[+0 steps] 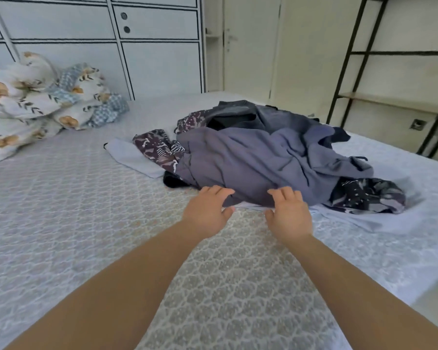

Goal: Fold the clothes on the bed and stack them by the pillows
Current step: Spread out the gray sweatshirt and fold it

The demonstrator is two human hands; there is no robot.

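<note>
Folding has not started yet.
The clothes (263, 157) lie in a messy heap; left hand (208, 210) and right hand (290, 215) touch its edge, fingers loose. Nothing sits by the pillows (36, 97).

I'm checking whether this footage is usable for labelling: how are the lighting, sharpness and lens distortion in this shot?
Head view: soft, even daylight, no glare and only faint shadows under the hands; the left hand, right hand and grey garment are reasonably sharp, the pillows and shelf softer; wide-angle bending shows in the slanted cabinet lines and the stretched forearms.
</note>
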